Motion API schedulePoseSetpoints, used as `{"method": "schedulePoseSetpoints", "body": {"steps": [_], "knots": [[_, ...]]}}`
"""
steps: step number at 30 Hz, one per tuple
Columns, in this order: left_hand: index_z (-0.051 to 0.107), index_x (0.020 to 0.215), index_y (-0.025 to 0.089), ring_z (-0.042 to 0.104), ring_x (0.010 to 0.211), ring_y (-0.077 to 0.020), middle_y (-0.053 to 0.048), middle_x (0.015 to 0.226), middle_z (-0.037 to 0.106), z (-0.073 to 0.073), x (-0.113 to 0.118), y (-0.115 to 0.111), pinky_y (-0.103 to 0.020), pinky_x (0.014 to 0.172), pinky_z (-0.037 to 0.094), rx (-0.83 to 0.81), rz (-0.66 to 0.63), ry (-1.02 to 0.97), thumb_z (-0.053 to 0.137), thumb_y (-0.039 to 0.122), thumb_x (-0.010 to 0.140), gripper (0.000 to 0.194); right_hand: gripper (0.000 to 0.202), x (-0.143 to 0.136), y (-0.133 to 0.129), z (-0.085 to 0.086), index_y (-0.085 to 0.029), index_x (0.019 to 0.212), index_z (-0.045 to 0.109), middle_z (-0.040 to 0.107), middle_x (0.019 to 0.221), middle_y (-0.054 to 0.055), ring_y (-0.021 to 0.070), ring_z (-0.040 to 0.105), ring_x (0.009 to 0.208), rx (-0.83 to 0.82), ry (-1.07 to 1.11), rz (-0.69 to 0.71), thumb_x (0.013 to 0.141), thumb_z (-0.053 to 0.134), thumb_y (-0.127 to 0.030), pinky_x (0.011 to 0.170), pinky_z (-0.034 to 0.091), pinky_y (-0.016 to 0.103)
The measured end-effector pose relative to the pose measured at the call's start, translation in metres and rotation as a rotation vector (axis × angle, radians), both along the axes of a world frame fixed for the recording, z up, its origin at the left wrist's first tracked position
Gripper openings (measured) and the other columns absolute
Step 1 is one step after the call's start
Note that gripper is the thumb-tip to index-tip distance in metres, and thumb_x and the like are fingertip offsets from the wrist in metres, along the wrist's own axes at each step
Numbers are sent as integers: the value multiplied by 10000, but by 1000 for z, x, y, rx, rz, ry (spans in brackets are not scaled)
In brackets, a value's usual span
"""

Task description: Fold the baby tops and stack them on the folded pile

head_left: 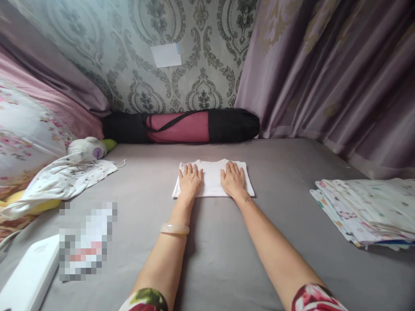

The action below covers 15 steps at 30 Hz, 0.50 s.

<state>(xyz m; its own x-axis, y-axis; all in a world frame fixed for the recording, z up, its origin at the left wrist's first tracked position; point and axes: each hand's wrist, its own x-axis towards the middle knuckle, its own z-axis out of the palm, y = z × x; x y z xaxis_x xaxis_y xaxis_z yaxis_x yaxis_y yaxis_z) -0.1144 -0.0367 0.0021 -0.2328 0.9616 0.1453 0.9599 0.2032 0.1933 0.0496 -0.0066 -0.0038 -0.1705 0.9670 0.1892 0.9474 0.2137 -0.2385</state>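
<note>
A white folded garment [212, 179], perhaps a shirt with a neckline at its far edge, lies flat on the grey sheet [220, 250]. My left hand [190, 180] rests palm down on its left part, fingers spread and pointing away from me. On its right part lies my right hand [232, 179], likewise flat with the fingers apart. Neither hand grips the cloth. A pale bangle [175, 229] circles my left wrist.
Folded printed cloths [366, 211] are stacked at the right. At the left are a white box [32, 272], a blurred-out item [87, 244], a drawstring bag [78, 177] and a plush toy [87, 147]. A black and pink roll bag [178, 126] lies along the patterned wall [201, 82].
</note>
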Motion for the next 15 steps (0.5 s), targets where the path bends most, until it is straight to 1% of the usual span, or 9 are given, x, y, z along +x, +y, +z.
{"method": "schedulePoseSetpoints", "body": {"steps": [3,6,9,11,13,15], "knots": [[451,1407,131,305,1437,-298,-177,1522,388,0,1,-1,-542,1167,205,10,-2,5,248,394,1000,525,572,-1,-1,0,-32,1459,394,351,1545,171,271,260,1441,6,5,-1,1013,238,-355,1172,111,461],[486,1378,136,320,1430,-295,-169,1503,421,3,1,-1,-530,1166,216,26,-2,-2,260,391,999,509,562,0,0,3,-41,1454,405,367,1540,156,266,280,1434,5,17,8,1014,239,-350,1172,125,450],[484,1389,125,305,1440,-283,-166,1509,415,8,-4,0,-504,1183,192,111,48,-15,242,387,1002,526,551,9,4,7,-63,1445,428,382,1532,155,265,282,1436,27,30,-17,1018,228,-348,1168,145,442],[444,1426,103,278,1453,-278,-169,1530,380,9,-10,0,-494,1192,171,158,94,-25,215,379,1004,553,553,17,8,8,-71,1454,415,348,1549,161,272,249,1450,60,29,-58,1020,222,-353,1166,145,456],[416,1447,87,266,1457,-288,-178,1542,353,8,-16,0,-502,1189,179,119,111,-45,211,376,1002,568,563,25,11,7,-72,1466,392,322,1561,165,280,229,1456,54,20,-95,1021,216,-369,1160,159,467],[411,1451,84,264,1456,-311,-189,1554,323,4,-23,0,-526,1175,202,34,102,-66,224,385,997,575,579,31,13,4,-72,1472,382,327,1558,165,287,236,1453,6,7,-113,1022,208,-392,1150,187,465]]}}
